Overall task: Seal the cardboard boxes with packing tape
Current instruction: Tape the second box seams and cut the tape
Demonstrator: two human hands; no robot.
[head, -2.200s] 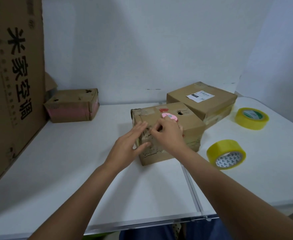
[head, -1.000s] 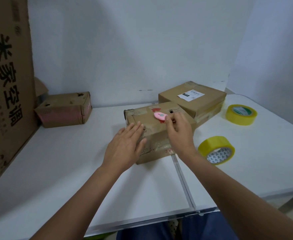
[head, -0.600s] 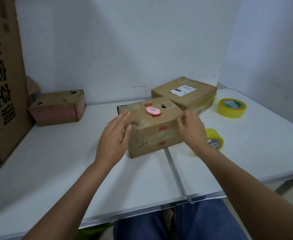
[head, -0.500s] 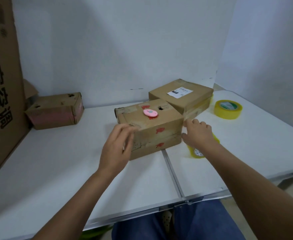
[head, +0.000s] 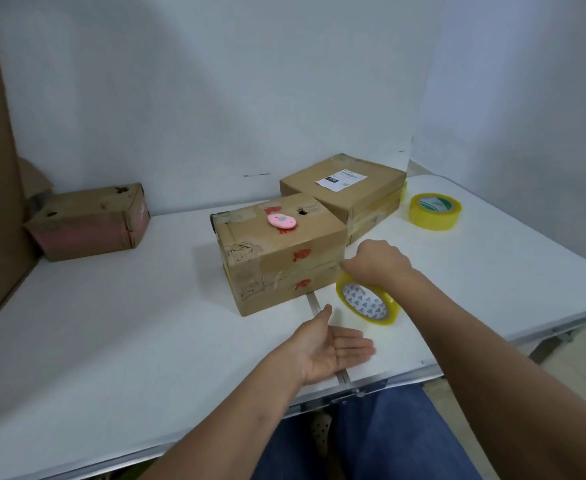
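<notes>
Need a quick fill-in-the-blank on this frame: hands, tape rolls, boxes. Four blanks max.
1. The right hand grips a roll of yellow ____ held tilted above the table.
2. The left hand is open, with its palm facing ____.
3. The small pink cutter lies on ____ of the front box.
4. The box with the white label stands ____ the front box, and a second tape roll lies to its right.

Missing words: tape; up; top; behind

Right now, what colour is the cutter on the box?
Pink cutter, seen in the head view.
</notes>
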